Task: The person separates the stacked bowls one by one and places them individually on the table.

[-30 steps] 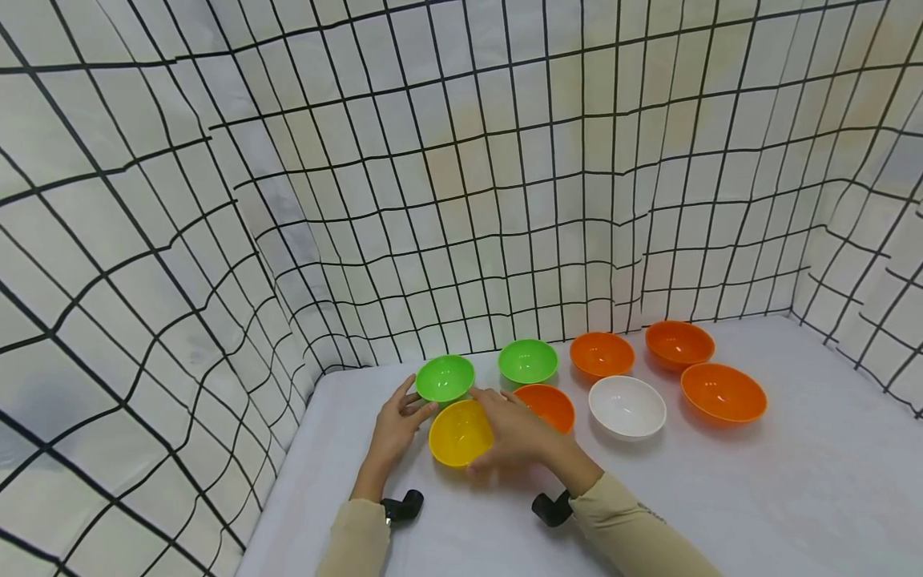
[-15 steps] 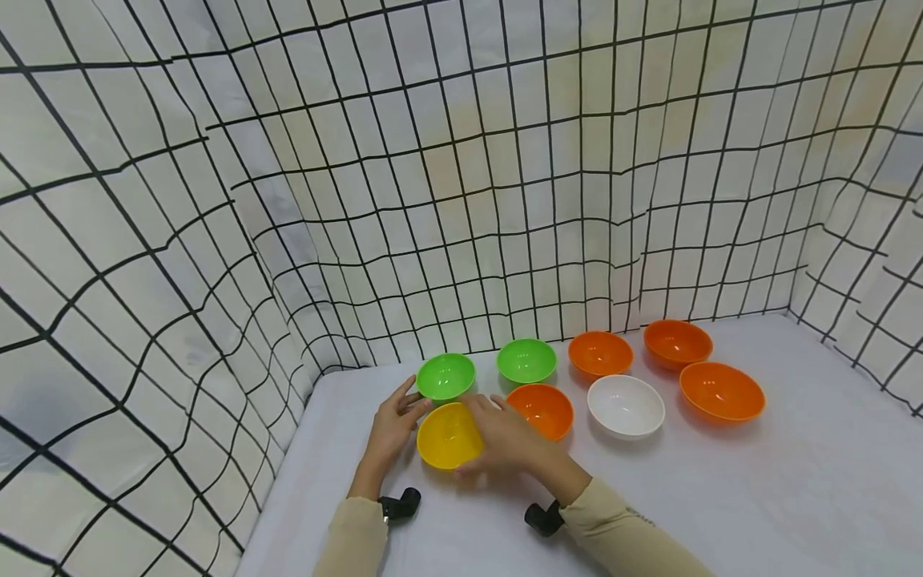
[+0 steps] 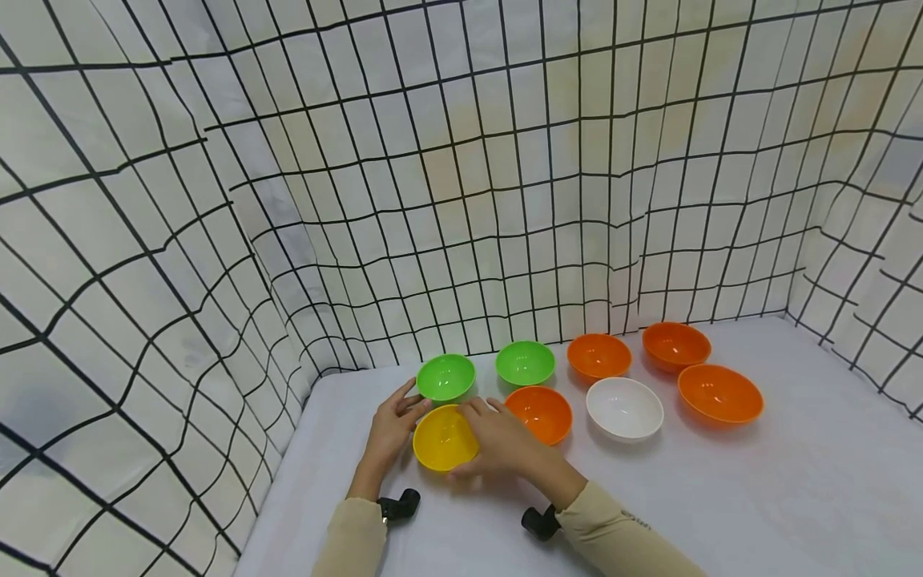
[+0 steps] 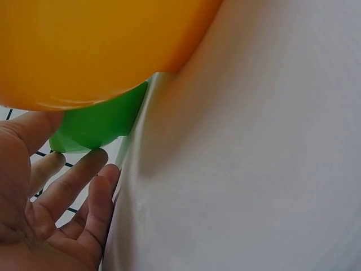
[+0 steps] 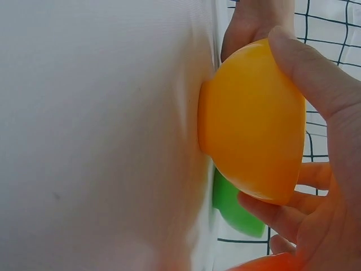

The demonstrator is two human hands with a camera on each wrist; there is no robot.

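A yellow bowl [image 3: 440, 439] stands upright on the white cloth, in front of a green bowl [image 3: 446, 377]. My right hand [image 3: 508, 445] grips the yellow bowl from its right side, thumb on the near side and fingers round the far side, as the right wrist view shows. My left hand [image 3: 389, 429] is at the left of both bowls with its fingers loosely spread. In the left wrist view, its fingertips [image 4: 98, 157] are right at the green bowl's [image 4: 93, 127] rim and its thumb lies against the yellow bowl [image 4: 101, 51].
Beside the right hand is an orange bowl [image 3: 542, 415]. A second green bowl [image 3: 525, 364], a white bowl [image 3: 624, 410] and three more orange bowls, one at the far right [image 3: 721, 395], stand to the right. Black-gridded white cloth [image 3: 461, 200] walls the back and sides.
My right hand has slid the yellow bowl a little left, towards my left hand and away from the nearby orange bowl. The left hand has stayed almost still by the green bowl.
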